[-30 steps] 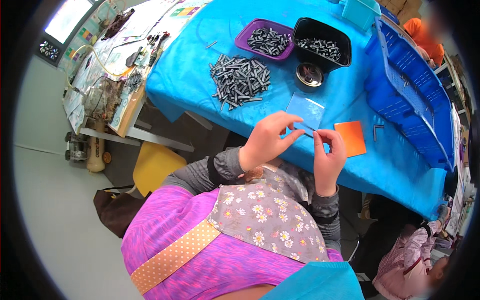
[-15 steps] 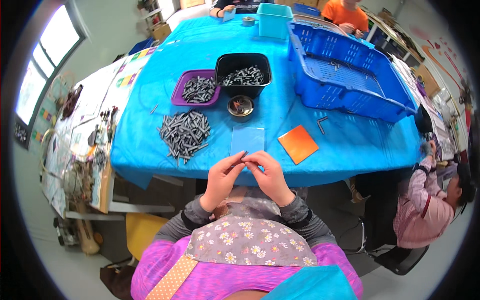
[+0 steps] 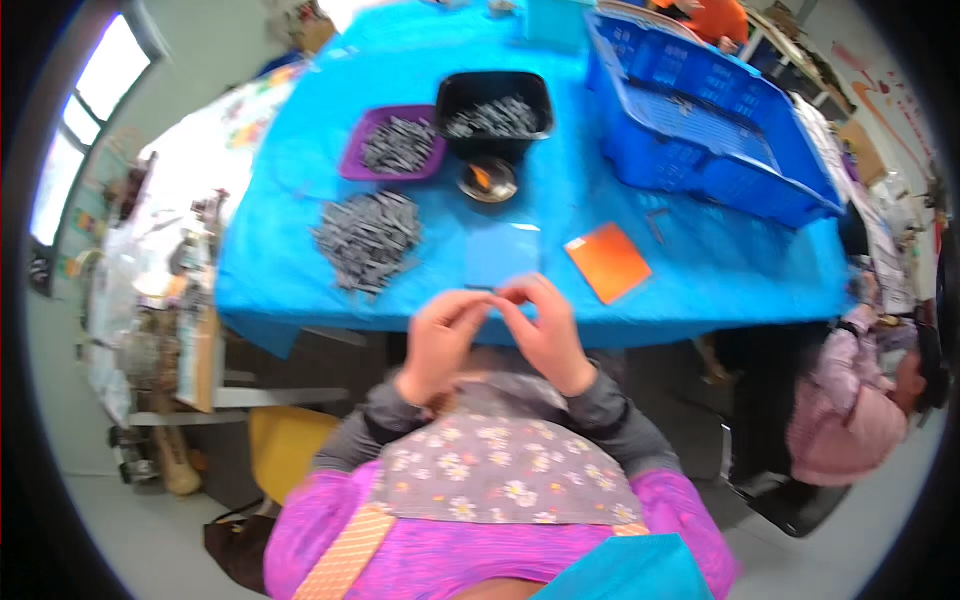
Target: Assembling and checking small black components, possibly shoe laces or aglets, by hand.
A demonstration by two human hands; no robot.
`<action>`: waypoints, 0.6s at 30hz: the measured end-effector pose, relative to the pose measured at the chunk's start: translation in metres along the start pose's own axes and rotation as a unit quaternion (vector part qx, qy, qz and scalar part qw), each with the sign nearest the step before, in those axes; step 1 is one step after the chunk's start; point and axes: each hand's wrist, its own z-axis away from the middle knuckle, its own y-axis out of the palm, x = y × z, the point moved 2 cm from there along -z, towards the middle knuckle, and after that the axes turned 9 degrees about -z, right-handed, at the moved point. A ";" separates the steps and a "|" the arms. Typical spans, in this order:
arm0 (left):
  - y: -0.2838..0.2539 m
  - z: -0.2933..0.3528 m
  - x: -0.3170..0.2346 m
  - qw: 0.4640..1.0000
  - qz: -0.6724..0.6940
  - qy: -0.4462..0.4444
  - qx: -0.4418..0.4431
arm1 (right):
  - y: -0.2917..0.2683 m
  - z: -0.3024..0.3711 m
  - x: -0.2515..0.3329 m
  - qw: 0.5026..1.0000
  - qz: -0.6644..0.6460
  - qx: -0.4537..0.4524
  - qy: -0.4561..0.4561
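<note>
My left hand (image 3: pixel 440 338) and my right hand (image 3: pixel 550 335) meet at the fingertips, just off the table's near edge. Between their pinched fingers is a small dark piece (image 3: pixel 481 289), mostly covered and blurred. Right beyond the fingers a translucent blue sheet (image 3: pixel 503 252) lies on the blue tablecloth. An orange square (image 3: pixel 608 263) rests to the right of it. On the left there is a heap of short grey-black strips (image 3: pixel 368 240). Similar strips fill a purple tray (image 3: pixel 352 153) and a black tub (image 3: pixel 508 149). In front of the tub stands a round tin (image 3: pixel 488 194) containing something orange.
A large blue crate (image 3: pixel 690 172) takes up the right of the table, with a few small pieces inside. Near it lies a thin bent grey piece (image 3: pixel 655 227). A teal bin (image 3: pixel 555 25) stands at the back. One person in pink (image 3: pixel 845 430) sits at the right.
The whole view has shifted and blurred, so the table's things sit higher in the picture. Both hands stay pinched together, and the dark piece shows less between the fingertips.
</note>
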 end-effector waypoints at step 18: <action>0.015 0.008 -0.005 0.973 0.197 -0.114 0.030 | -0.021 0.014 -0.002 0.991 -0.058 -0.016 0.121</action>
